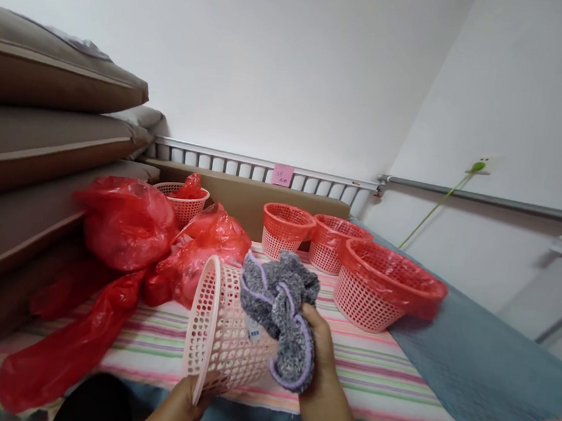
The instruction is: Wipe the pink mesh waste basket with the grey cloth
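My left hand grips the rim of a pink perforated plastic basket, which is tipped on its side with the mouth facing left. In my right hand is a bunched grey cloth with lilac edging, pressed to or just in front of the basket's outer wall. A small label with blue print shows on the basket beside the cloth. Both hands are closed, though some of the right fingers are hidden behind the cloth.
Three baskets lined with red bags stand on the striped cloth at right. Filled red plastic bags and another pink basket lie at left, beside stacked cushions. A pink note hangs on the radiator behind.
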`<action>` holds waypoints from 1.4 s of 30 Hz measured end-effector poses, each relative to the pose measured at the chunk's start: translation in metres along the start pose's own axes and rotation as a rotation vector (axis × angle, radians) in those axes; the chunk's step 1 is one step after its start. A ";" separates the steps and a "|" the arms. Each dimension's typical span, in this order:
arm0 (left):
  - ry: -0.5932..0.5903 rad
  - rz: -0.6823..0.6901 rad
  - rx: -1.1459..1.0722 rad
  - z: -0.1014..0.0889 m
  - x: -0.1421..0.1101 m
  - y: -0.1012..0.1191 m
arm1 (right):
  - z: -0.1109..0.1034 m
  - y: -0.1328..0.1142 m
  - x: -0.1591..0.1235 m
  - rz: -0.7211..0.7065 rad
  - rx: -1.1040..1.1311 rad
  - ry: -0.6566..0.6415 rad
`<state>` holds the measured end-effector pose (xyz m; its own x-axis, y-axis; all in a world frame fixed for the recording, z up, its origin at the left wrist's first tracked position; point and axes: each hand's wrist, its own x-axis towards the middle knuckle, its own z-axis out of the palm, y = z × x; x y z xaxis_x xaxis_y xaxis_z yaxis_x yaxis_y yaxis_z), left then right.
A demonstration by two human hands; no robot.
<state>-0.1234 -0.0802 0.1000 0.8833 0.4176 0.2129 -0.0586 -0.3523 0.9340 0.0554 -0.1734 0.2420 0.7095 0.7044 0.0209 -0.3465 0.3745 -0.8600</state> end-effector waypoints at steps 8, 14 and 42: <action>0.005 -0.035 0.012 0.000 0.000 0.003 | -0.047 0.000 0.036 -0.267 -0.320 0.255; 0.001 -0.031 -0.031 0.000 0.000 -0.008 | -0.060 0.033 0.054 -0.351 -1.200 -0.010; 0.230 -0.092 -0.574 0.004 0.025 -0.015 | 0.046 0.057 -0.016 -0.531 -1.457 -0.132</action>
<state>-0.0986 -0.0675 0.0901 0.7779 0.6166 0.1212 -0.2843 0.1733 0.9429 -0.0042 -0.1356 0.2168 0.4693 0.7609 0.4480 0.8469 -0.2442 -0.4724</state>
